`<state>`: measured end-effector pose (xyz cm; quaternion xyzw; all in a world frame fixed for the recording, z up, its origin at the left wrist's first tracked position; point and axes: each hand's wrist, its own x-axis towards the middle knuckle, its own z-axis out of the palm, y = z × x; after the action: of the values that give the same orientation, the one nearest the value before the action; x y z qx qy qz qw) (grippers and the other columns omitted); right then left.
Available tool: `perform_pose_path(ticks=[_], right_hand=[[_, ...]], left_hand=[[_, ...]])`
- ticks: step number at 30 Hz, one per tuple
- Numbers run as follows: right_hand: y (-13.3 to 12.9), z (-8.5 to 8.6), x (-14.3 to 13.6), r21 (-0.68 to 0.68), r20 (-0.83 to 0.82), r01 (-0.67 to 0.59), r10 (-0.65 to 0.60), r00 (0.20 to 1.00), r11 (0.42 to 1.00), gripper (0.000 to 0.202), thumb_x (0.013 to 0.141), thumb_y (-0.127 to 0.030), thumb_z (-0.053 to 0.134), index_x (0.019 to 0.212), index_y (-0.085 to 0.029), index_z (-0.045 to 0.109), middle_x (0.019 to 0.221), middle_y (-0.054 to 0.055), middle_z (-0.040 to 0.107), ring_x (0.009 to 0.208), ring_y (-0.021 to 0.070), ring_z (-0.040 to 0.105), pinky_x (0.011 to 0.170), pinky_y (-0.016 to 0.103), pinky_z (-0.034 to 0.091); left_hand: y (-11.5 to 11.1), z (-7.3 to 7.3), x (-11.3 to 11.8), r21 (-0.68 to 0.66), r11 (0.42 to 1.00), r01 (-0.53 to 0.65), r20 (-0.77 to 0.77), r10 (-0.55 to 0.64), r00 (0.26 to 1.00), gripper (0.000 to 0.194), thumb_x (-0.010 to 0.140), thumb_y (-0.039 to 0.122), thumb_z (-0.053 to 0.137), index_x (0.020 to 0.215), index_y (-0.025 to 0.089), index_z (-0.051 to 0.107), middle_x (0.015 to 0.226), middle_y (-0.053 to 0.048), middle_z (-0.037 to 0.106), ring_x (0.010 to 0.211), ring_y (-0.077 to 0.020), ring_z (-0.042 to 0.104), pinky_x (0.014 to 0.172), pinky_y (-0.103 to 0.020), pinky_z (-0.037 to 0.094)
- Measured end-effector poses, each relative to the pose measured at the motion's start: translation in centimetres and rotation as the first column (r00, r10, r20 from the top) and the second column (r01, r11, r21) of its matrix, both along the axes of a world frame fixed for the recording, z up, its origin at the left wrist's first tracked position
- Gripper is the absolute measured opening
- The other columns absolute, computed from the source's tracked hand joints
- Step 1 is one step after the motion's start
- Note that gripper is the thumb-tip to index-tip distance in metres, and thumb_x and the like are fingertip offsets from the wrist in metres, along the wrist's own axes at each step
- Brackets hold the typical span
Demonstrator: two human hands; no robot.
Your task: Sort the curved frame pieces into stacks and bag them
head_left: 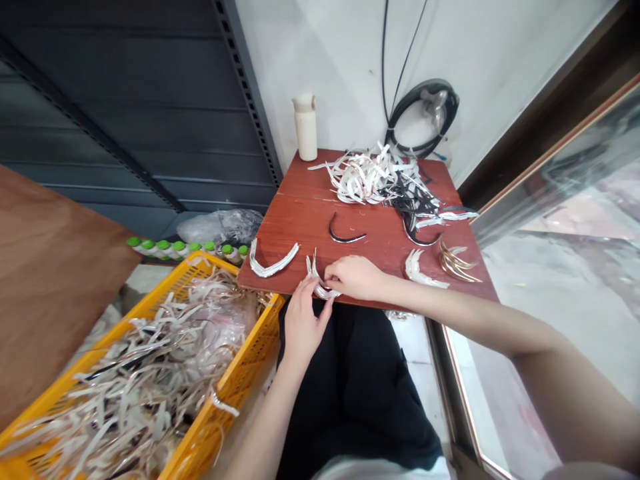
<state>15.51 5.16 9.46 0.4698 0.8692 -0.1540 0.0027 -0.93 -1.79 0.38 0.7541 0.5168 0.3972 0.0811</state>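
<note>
At the table's near edge, a small bundle of curved white strips [320, 289] lies between my hands. My left hand [304, 323] grips its near side, thumb and fingers on either side of the bend. Curled fingers of my right hand [357, 277] pinch the strips from the right; the fingertips are partly hidden. To the left rests a U-shaped stack of white strips [273, 270]. A single black curved strip [345, 239] lies farther back. Right of my right wrist are another white curved bundle [420, 270] and a gold-coloured bundle [456, 262].
Loose white strips [363, 177] and black strips [413, 193] are heaped at the back of the red-brown table [305, 213]. A cream bottle [306, 130] stands back left. Below left, a yellow crate [250, 343] holds many strips. A glass panel [565, 220] borders the right.
</note>
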Motion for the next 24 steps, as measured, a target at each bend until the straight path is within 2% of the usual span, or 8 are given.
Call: perform_pose_path(ticks=[7,13,16,18,20,22,24], right_hand=[[-1.1,-0.1,0.1,-0.028,-0.066,0.009,-0.011,0.998,1.0,0.014,0.09,-0.029,0.06,0.09,-0.024,0.073,0.095,0.004,0.076,0.094,0.0238,0.069,0.081,0.03,0.044],[-1.2,-0.1,0.4,-0.003,-0.131,-0.02,0.02,0.991,1.0,0.013,0.088,-0.028,0.063,0.089,-0.023,0.075,0.094,0.004,0.075,0.089,0.0212,0.068,0.074,0.027,0.043],[1.0,0.0,1.5,-0.061,-0.28,-0.05,0.031,0.959,0.997,0.017,0.089,-0.035,0.063,0.088,-0.023,0.075,0.09,0.002,0.075,0.083,0.0171,0.067,0.071,0.024,0.043],[3.6,-0.1,2.7,-0.051,-0.379,0.008,-0.027,0.925,0.999,0.021,0.091,-0.038,0.06,0.091,-0.022,0.075,0.092,0.001,0.075,0.082,0.0156,0.067,0.073,0.024,0.044],[6.6,-0.3,4.1,0.079,-0.381,0.2,-0.156,0.912,0.977,0.019,0.091,-0.033,0.06,0.095,-0.02,0.074,0.099,0.004,0.074,0.087,0.0176,0.067,0.077,0.026,0.046],[9.4,-0.7,5.2,0.233,-0.315,0.363,-0.283,0.906,0.902,0.021,0.09,-0.027,0.058,0.102,-0.018,0.072,0.105,0.008,0.073,0.092,0.0217,0.066,0.08,0.03,0.047],[11.6,-1.1,5.8,0.363,-0.217,0.426,-0.37,0.903,0.829,0.025,0.09,-0.022,0.055,0.11,-0.017,0.07,0.111,0.013,0.071,0.098,0.0264,0.066,0.081,0.034,0.048]], left_hand=[[0.0,0.1,0.1,0.008,1.0,0.003,0.007,-0.003,1.0,0.047,0.091,0.03,0.061,0.133,0.017,0.046,0.131,-0.016,0.061,0.128,-0.0272,0.055,0.106,-0.045,0.047],[-0.1,0.2,0.0,-0.009,1.0,0.022,-0.038,-0.022,0.999,0.04,0.093,0.028,0.058,0.131,0.021,0.051,0.137,-0.014,0.056,0.131,-0.0267,0.052,0.108,-0.044,0.046],[-0.1,0.2,0.0,-0.013,1.0,0.015,-0.042,-0.016,0.999,0.034,0.093,0.028,0.058,0.125,0.021,0.056,0.136,-0.013,0.056,0.13,-0.0273,0.052,0.107,-0.045,0.047],[-0.2,0.2,0.1,-0.013,1.0,0.021,-0.048,-0.022,0.999,0.03,0.093,0.027,0.058,0.122,0.021,0.058,0.136,-0.013,0.056,0.13,-0.0269,0.052,0.107,-0.045,0.046],[-0.2,0.3,0.1,-0.011,0.999,0.031,-0.056,-0.031,0.998,0.027,0.093,0.026,0.058,0.119,0.021,0.06,0.137,-0.013,0.055,0.131,-0.0267,0.051,0.109,-0.045,0.045],[-0.3,0.3,0.2,-0.01,0.999,0.042,-0.062,-0.043,0.997,0.025,0.094,0.025,0.057,0.118,0.021,0.061,0.137,-0.012,0.056,0.133,-0.0269,0.049,0.111,-0.047,0.043],[-0.3,0.4,0.2,-0.007,0.999,0.052,-0.064,-0.053,0.997,0.024,0.094,0.025,0.056,0.117,0.022,0.061,0.137,-0.012,0.057,0.134,-0.0272,0.049,0.112,-0.05,0.042]])
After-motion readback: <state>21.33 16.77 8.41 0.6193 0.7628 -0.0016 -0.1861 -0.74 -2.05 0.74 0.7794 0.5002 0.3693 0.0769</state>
